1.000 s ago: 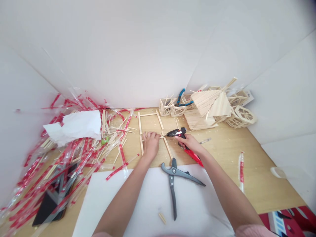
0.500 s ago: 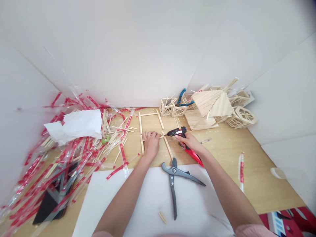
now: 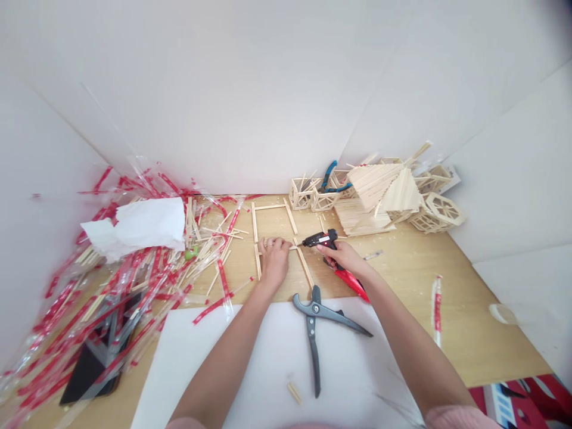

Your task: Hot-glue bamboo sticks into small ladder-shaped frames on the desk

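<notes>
My right hand grips a black hot glue gun. Its nozzle points left, at the right end of a short crosspiece in a frame of pale wooden chopsticks. My left hand is closed over that crosspiece, fingers curled down onto it; its middle is hidden under them. Behind lies a second, three-sided chopstick frame, its open side towards me. A red object shows below my right hand; whether it belongs to the gun I cannot tell. Nearer me, a dark-handled cutter lies with its handles spread.
Red-printed plastic wrappers and loose chopsticks heap at the left, with torn white paper on top and a black phone partly underneath. Stick-built boxes, blue-handled pliers and slatted panels stand back right. A white sheet lies in front.
</notes>
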### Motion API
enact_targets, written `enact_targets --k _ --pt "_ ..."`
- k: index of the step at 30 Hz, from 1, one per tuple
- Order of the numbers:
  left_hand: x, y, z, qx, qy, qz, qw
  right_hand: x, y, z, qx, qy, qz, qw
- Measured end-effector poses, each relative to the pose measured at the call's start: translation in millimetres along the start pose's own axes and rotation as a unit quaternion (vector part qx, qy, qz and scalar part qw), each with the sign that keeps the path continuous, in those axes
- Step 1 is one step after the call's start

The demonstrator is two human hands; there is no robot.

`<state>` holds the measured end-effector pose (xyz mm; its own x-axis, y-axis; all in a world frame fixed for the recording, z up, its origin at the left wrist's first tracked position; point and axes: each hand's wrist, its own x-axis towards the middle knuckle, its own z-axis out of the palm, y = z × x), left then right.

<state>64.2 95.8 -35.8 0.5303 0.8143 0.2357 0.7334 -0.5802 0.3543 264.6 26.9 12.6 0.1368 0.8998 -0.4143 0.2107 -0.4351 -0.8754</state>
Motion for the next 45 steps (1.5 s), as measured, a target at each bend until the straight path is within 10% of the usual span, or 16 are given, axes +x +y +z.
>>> enact_targets --k 23,33,38,45 --pt "2.0 5.4 -8.8 -0.094 -0.009 -0.063 0.994 -4.1 -3.0 1.0 -0.004 0.024 0.007 1.000" --pt "9.2 -28.4 -91.0 -0.269 0.088 -0.084 0.955 -19.4 -24.8 11.4 0.003 0.049 0.002 0.999" --pt "10.3 -57.4 -93.4 -0.355 0.071 -0.135 0.923 -13.6 -31.4 37.9 0.010 0.008 -0.022 1.000" --pt "9.0 -54.7 -109.5 -0.412 0.105 -0.135 0.895 11.3 -18.0 63.8 -0.042 0.124 -0.056 0.990"
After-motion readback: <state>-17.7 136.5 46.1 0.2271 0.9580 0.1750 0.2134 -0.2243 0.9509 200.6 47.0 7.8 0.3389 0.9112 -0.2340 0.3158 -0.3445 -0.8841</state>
